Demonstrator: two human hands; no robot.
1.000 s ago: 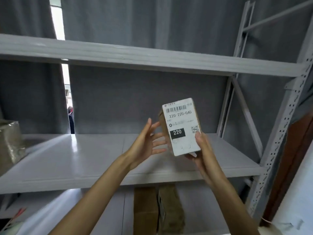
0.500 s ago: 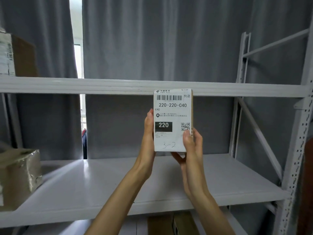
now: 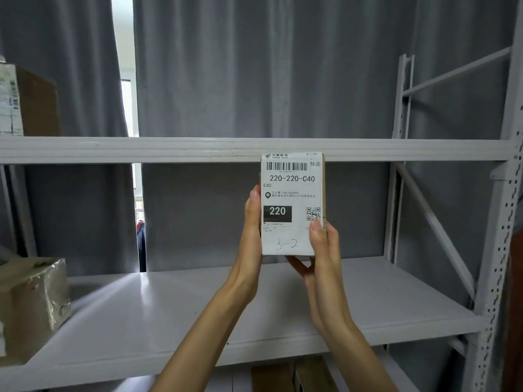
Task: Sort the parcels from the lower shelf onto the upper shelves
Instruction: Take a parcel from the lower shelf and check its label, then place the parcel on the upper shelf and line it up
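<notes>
A small cardboard parcel (image 3: pixel 291 203) stands upright in the air before the rack, its white label facing me, printed 220-220-C40 with "3-2" handwritten at the bottom. My left hand (image 3: pixel 252 239) lies along its left edge, fingers straight up. My right hand (image 3: pixel 321 250) grips its lower right corner, thumb on the label and fingers under and behind it. The parcel's top reaches the front edge of the upper shelf (image 3: pixel 169 149). The middle shelf (image 3: pixel 169 306) lies below and behind it.
A taped brown box (image 3: pixel 31 304) sits on the middle shelf at the far left. Another labelled box (image 3: pixel 25 100) stands on the upper shelf at far left. Brown parcels (image 3: pixel 294 376) show on the lower shelf below. A perforated upright post (image 3: pixel 498 250) bounds the right.
The parcel turned from tilted to upright with its label squarely toward me. My left hand closed in onto its left edge. The view rose, showing more of the upper shelf.
</notes>
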